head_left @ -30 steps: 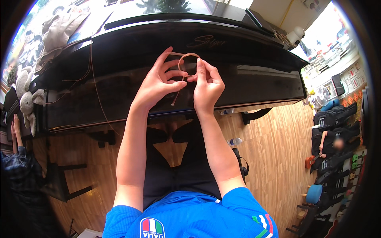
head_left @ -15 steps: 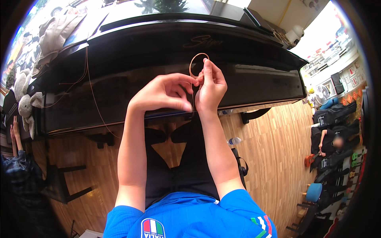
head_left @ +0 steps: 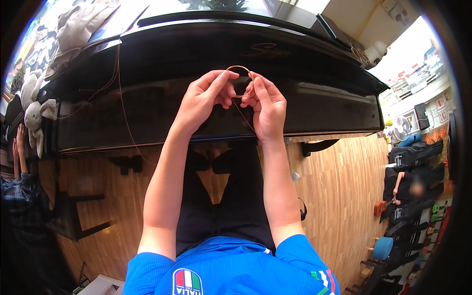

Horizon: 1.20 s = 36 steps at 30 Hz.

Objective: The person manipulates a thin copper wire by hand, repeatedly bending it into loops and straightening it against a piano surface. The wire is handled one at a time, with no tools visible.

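A thin copper-coloured cord, coiled into a ring (head_left: 238, 67), is held up in front of the glossy black piano (head_left: 324, 108), its loose end hanging down between my hands. My left hand (head_left: 202, 101) is closed on the ring's left side, thumb raised and fingertips bent around it. My right hand (head_left: 267, 107) pinches the ring's right side with thumb and fingers. Some of the fingertips are partly hidden behind the coil.
Loose cords (head_left: 119, 86) hang over the piano's left part beside a grey plush rabbit (head_left: 35, 123). At far left another person's hands (head_left: 17, 145) rest on a dark surface. Another person (head_left: 403, 184) with an orange ukulele (head_left: 380, 208) sits at right, near a blue stool (head_left: 382, 248).
My left hand has risen from below the ring onto its left side. My right hand and the ring sit slightly further right than half a second ago.
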Each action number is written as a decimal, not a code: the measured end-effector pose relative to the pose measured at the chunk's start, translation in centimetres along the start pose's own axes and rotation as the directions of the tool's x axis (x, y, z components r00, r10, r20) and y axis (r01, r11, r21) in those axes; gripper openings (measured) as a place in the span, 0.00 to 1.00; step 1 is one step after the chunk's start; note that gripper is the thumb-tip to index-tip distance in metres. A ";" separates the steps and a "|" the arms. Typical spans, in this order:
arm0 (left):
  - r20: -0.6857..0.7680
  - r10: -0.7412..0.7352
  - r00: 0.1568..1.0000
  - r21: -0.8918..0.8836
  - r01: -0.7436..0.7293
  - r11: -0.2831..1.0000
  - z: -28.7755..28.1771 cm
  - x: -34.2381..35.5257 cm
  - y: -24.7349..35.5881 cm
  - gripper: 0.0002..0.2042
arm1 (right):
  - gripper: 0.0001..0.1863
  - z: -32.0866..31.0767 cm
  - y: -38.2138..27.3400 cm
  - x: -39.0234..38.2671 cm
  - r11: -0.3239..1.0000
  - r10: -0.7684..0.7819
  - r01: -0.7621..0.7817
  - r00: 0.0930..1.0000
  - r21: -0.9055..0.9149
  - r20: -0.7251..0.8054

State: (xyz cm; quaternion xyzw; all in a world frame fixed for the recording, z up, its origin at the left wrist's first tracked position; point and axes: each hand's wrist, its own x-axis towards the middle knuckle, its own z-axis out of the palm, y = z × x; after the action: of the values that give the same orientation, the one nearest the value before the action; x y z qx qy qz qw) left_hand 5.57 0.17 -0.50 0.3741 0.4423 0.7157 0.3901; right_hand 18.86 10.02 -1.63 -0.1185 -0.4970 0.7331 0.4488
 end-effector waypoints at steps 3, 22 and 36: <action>0.012 0.013 1.000 -0.033 -0.013 0.999 -0.1 0.1 -0.1 0.15 | 0.16 -0.7 -0.4 0.2 0.997 0.071 -0.069 0.994 -0.037 0.085; -0.072 -0.063 0.995 -0.174 0.050 0.984 -0.3 -0.1 0.6 0.14 | 0.05 -1.6 -6.9 -4.7 0.156 -0.147 0.372 0.925 -0.915 0.351; -0.011 -0.046 0.999 0.097 0.047 0.994 0.0 -0.4 0.6 0.15 | 0.17 -1.4 -3.3 -0.6 0.925 -0.019 -0.028 0.992 -0.380 -0.121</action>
State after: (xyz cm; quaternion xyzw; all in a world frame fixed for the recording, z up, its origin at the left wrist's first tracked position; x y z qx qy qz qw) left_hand 5.59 -0.33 0.01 0.3792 0.4870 0.6857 0.3858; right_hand 21.86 10.74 0.24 -0.2493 -0.6011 0.6151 0.4452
